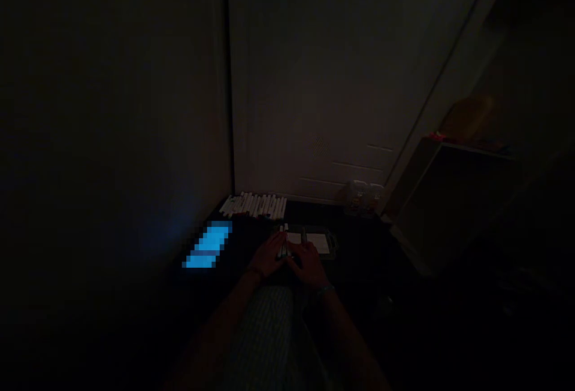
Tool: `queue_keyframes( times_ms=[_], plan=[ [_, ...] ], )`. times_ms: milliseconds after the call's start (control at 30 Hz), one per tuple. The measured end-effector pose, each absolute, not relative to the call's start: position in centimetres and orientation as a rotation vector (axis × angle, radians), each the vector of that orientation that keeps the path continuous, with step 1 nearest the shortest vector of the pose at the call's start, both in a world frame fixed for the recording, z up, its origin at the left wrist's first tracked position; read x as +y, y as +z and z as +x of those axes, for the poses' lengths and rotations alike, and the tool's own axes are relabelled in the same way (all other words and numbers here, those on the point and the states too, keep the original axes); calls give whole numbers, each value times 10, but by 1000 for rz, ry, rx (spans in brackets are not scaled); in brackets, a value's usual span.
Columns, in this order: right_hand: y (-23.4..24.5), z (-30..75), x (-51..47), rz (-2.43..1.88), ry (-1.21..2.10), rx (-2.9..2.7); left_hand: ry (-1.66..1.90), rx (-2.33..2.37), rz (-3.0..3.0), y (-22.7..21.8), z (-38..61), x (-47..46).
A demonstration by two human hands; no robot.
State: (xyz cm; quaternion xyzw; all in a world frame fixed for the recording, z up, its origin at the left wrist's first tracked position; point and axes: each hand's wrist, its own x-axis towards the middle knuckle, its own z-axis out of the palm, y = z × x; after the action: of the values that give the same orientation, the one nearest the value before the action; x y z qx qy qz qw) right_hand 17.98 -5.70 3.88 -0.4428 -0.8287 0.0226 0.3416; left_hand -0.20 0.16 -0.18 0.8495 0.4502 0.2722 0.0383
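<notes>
The scene is very dark. My left hand point(268, 255) and my right hand point(308, 262) meet over a dark surface, both curled around a small bundle of pale markers point(284, 246). Just beyond them lies an open flat case point(320, 241) with pale compartments. A row of several white markers point(255, 205) lies farther back near the wall.
A glowing blue screen point(209, 246) lies to the left of my hands. A small clear container point(362, 197) stands at the back right. A large dark box-like piece of furniture point(449, 199) sits on the right with a yellowish object point(469, 117) on top. Walls close in behind.
</notes>
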Motion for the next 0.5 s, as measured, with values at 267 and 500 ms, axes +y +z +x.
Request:
queue_keyframes(
  times_ms=[267,500],
  plan=[
    [38,180,-55,-1171,34,-2178,830,1377,2615,-3,-3,3],
    [38,180,-55,-1193,-1,-2170,822,1340,2642,3,-2,0]
  ],
)
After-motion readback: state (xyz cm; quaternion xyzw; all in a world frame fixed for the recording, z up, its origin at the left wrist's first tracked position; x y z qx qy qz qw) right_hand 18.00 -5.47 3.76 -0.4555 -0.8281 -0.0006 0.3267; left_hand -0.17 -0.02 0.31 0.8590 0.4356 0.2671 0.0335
